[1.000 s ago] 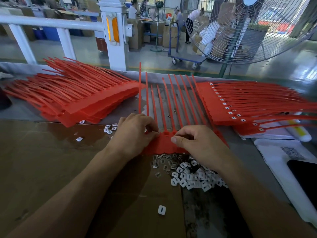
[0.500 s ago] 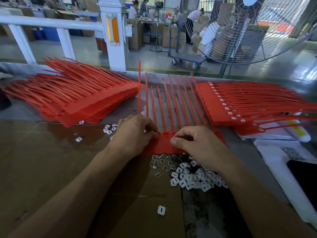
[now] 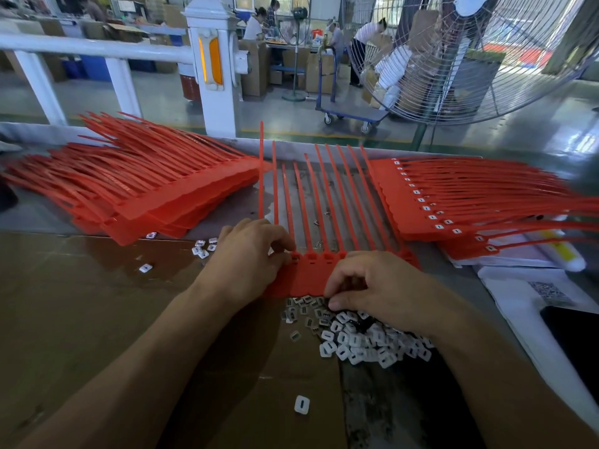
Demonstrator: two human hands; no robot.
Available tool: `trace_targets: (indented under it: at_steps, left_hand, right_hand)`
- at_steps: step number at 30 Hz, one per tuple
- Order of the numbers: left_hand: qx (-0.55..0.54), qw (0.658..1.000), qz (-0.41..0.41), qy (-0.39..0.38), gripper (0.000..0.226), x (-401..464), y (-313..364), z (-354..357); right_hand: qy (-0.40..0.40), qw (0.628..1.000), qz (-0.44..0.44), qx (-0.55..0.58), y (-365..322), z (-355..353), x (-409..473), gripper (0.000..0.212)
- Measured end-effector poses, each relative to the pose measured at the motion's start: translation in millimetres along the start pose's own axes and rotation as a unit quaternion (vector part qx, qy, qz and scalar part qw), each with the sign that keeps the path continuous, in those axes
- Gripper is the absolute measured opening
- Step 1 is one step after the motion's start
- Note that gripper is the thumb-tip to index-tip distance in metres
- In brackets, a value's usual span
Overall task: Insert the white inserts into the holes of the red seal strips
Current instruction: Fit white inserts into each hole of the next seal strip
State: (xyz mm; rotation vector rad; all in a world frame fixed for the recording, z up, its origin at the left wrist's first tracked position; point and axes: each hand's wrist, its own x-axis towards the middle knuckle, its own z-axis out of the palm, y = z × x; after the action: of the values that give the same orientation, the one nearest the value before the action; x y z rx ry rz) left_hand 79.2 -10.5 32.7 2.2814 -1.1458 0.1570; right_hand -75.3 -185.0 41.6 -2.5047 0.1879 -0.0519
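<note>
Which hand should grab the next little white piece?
Probably the right hand. Its fingertips are already at the far edge of the pile of white inserts, just below the red seal strip. The left hand is busy at the strip's left holes, farther from the pile.

The left hand is covering the left end of the red seal strip, concealing any holes there. The right hand is masking the strip's right end and part of the insert pile; its fingers are curling under, contents indeterminable. The left stack is running past the frame edge.
</note>
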Motion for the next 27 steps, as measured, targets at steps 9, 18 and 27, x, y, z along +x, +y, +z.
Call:
trace_targets:
  at_steps: [9,18,27]
  left_hand:
    - [-0.021,0.999,0.021,0.016,0.012,-2,4,-1]
    - [-0.119,0.99,0.074,0.001,0.013,-4,13,1]
    - [-0.179,0.98,0.091,0.01,0.013,-6,22,7]
  right_hand:
    - [-0.008,1.0,0.013,-0.011,-5,-1,-5,0.01]
    - [0.125,0.974,0.03,0.189,-7,9,2,0.013]
    - [0.19,0.909,0.071,0.363,-10,12,6,0.01]
